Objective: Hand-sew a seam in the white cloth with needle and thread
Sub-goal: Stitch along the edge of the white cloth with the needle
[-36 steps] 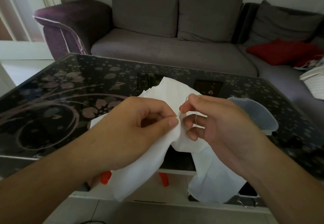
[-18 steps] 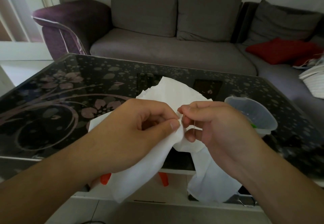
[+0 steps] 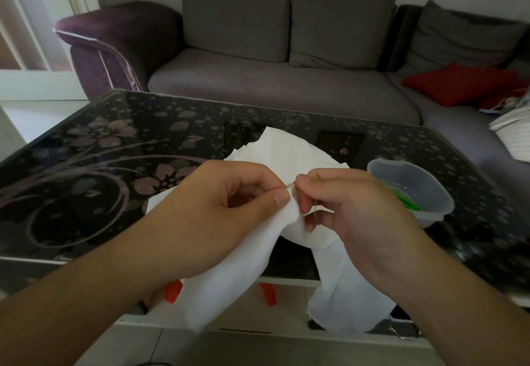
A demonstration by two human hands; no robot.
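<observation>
The white cloth (image 3: pixel 286 150) lies partly on the dark glass table (image 3: pixel 86 188) and hangs over its near edge in two folds. My left hand (image 3: pixel 218 211) pinches a raised fold of the cloth between thumb and forefinger. My right hand (image 3: pixel 352 202) meets it fingertip to fingertip and pinches the needle (image 3: pixel 291 185) at the cloth's edge; only a tiny pale tip shows. A thin thread (image 3: pixel 315 211) runs down across my right fingers.
A clear plastic tub (image 3: pixel 413 191) with something green inside stands on the table right of my right hand. Orange items (image 3: pixel 173 291) show on the shelf under the glass. A grey sofa (image 3: pixel 272 84) with a red cushion (image 3: pixel 456 82) lies beyond the table.
My right hand has curled inward and moved slightly left toward my left thumb, uncovering the plastic tub behind it. The left hand keeps its pinch on the cloth.
</observation>
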